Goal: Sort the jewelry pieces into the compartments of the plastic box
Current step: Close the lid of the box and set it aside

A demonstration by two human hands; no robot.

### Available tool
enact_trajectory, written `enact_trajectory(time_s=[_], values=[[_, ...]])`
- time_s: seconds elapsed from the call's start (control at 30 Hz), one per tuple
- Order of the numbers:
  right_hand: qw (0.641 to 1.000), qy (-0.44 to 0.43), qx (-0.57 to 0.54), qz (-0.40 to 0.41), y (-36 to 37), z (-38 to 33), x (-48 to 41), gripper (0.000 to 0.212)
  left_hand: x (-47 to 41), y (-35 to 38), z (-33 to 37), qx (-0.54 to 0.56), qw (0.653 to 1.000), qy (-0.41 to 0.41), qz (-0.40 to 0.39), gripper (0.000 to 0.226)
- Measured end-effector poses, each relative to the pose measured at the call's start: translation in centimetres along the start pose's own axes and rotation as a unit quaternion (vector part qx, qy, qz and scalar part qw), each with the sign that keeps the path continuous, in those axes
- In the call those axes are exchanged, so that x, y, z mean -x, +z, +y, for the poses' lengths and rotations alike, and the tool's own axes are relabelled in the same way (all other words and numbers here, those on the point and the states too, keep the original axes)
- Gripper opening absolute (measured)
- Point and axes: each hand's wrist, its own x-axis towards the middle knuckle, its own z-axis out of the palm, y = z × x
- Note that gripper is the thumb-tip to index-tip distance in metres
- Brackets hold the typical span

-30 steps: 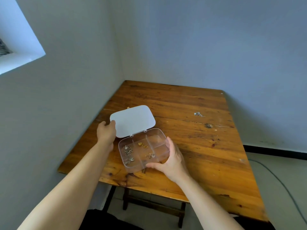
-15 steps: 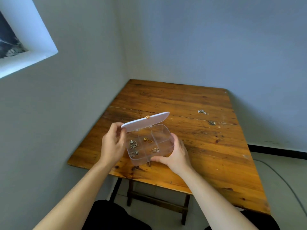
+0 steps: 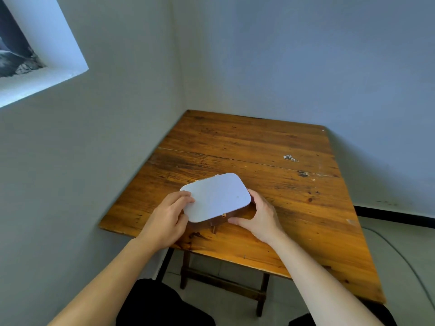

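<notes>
I have both my left hand (image 3: 166, 220) and right hand (image 3: 261, 214) clasping the lidded plastic box (image 3: 215, 200); one jewelry piece (image 3: 290, 158) lies unsorted, well beyond it.

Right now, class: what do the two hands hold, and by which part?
Both hold the plastic box, lid down: the left hand at its left end, fingers on the lid, and the right hand at its right end.
</notes>
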Motion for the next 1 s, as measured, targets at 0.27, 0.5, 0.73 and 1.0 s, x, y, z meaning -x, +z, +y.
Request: enact_trajectory(time_s=[0.27, 0.5, 0.73, 1.0], values=[[1.000, -0.001, 0.015, -0.003, 0.4, 0.2, 0.2, 0.099, -1.8, 0.8, 1.3, -0.091, 0.991, 0.010, -0.099, 0.058], [0.998, 0.015, 0.053, -0.021, 0.7, 0.6, 0.3, 0.118, -1.5, 2.1, 0.0, -0.139, 0.981, 0.035, -0.133, 0.076], [0.989, -0.029, 0.135, -0.046, 0.7, 0.9, 0.3, 0.107, -3.7, 2.9, -0.5, -0.206, 0.969, -0.113, -0.082, 0.081], [0.955, -0.117, 0.269, -0.041, 1.1, 0.4, 0.4, 0.084, -6.8, 1.6, -4.4, -0.270, 0.919, -0.276, -0.076, 0.075]])
